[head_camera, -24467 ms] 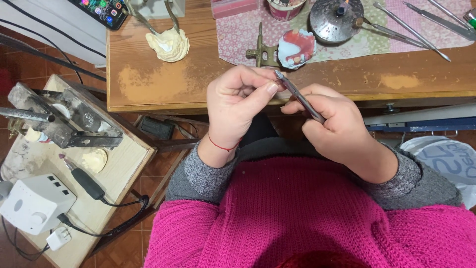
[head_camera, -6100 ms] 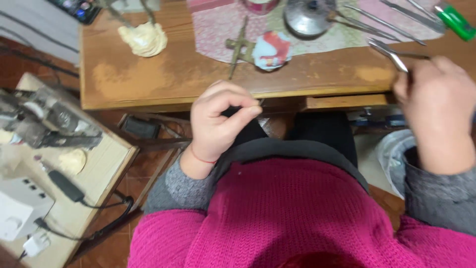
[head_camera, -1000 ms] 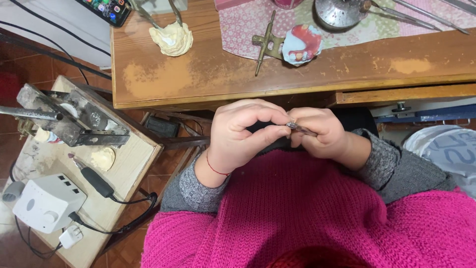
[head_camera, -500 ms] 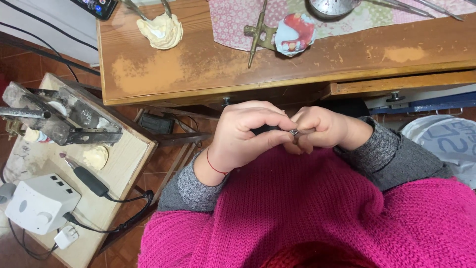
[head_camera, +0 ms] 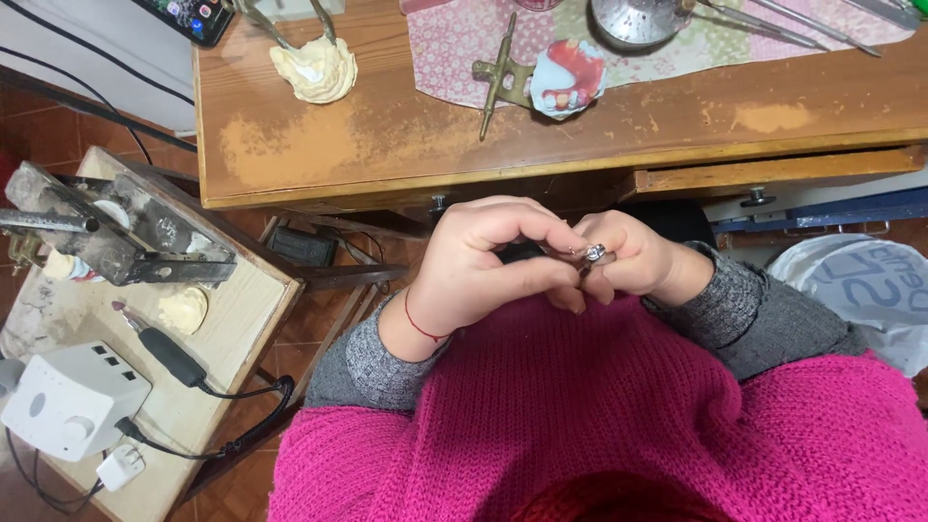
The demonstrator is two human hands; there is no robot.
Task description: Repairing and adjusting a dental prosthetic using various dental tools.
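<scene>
Hands together in my lap, below wooden bench [head_camera: 580,145] edge: right hand [head_camera: 633,256] pinches small metal tool [head_camera: 586,256] w/ fingertips, left hand [head_camera: 483,266] curled, touching it. Denture model [head_camera: 570,89] on bench, well apart.

A worn wooden surface [head_camera: 319,155] with a partly open drawer [head_camera: 773,174] stands over a reddish tiled floor [head_camera: 48,121]; a pale side table [head_camera: 227,338] sits beside it.

Tool [head_camera: 592,254] is showing glossy metal. Desk [head_camera: 387,155] is showing worn matt wood. Mat [head_camera: 454,39] is showing patterned cloth. Sweater [head_camera: 599,425] is showing coarse knit wool. Press [head_camera: 106,232] is showing rough, tarnished metal.
</scene>
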